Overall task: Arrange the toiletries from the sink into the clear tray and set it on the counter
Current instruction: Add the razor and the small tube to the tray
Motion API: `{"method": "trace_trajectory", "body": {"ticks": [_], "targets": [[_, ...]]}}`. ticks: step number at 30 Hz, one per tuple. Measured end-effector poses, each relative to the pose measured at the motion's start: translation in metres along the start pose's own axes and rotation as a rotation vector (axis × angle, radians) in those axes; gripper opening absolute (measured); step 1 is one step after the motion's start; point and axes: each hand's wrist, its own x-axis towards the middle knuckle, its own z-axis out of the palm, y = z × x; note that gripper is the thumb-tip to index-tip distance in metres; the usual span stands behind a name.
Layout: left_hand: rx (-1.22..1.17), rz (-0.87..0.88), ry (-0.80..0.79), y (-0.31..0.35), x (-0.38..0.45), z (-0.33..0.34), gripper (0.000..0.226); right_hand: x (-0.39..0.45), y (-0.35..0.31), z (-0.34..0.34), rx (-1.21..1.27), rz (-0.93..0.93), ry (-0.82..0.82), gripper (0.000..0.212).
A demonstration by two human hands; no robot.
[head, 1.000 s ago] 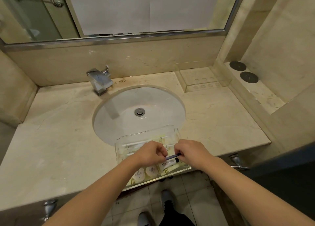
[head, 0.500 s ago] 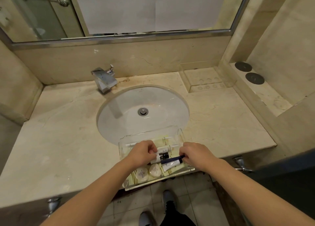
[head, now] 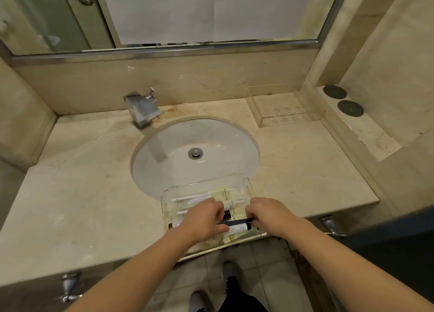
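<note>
Hotel-type bathroom. Marble vanity counter [head: 82, 175] held an undermount white sink [head: 195, 156] with chrome faucet [head: 141, 109], under a framed wall mirror [head: 211, 13]. Packaged guest toiletries [head: 225, 195] lay in a clear tray [head: 246, 182] at the front edge.

Both bare forearms extended forward, converging. Left hand [head: 203, 220] and right hand [head: 270, 214] knuckles-up, fingers curled, pinching opposite ends of a slim dark tube [head: 234, 223].

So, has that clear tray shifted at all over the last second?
No. The clear tray sits as before, its back wall over the sink's near rim, equally far from the drain.
</note>
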Motion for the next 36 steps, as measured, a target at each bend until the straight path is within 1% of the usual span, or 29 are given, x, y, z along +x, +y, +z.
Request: {"method": "trace_trajectory", "body": {"ticks": [5, 9, 13, 15, 19, 21, 25, 30, 33, 36], "targets": [[0.021, 0.01, -0.026, 0.002, 0.002, -0.001, 0.031, -0.003, -0.002, 0.003, -0.028, -0.013, 0.035, 0.013], [0.051, 0.043, -0.015, -0.001, 0.001, -0.002, 0.023, -0.003, -0.005, 0.004, -0.062, -0.028, 0.063, 0.015], [0.04, 0.06, 0.001, -0.003, 0.0, -0.003, 0.028, -0.004, -0.005, 0.002, -0.044, -0.051, 0.067, 0.027], [0.03, 0.076, -0.01, -0.005, 0.0, -0.004, 0.026, -0.006, -0.004, 0.001, -0.03, -0.058, 0.067, 0.032], [0.018, 0.092, -0.041, -0.009, 0.0, -0.002, 0.009, -0.009, -0.008, -0.002, 0.012, -0.085, 0.038, 0.025], [0.007, 0.079, -0.039, -0.01, 0.001, -0.001, 0.006, -0.009, -0.011, -0.002, 0.007, -0.116, 0.026, 0.023], [-0.003, 0.08, -0.054, -0.011, 0.001, -0.002, 0.01, -0.009, -0.013, 0.0, 0.0, -0.133, 0.036, 0.023], [-0.045, 0.101, -0.054, -0.014, 0.0, -0.003, 0.014, -0.006, -0.012, 0.003, 0.079, -0.09, 0.019, 0.018], [-0.058, 0.123, -0.058, -0.013, 0.0, -0.003, 0.013, -0.005, -0.013, 0.004, 0.088, -0.047, 0.0, 0.025], [-0.062, 0.133, -0.058, -0.013, -0.002, -0.002, 0.011, -0.005, -0.012, 0.005, 0.057, -0.063, -0.01, 0.026]]}}
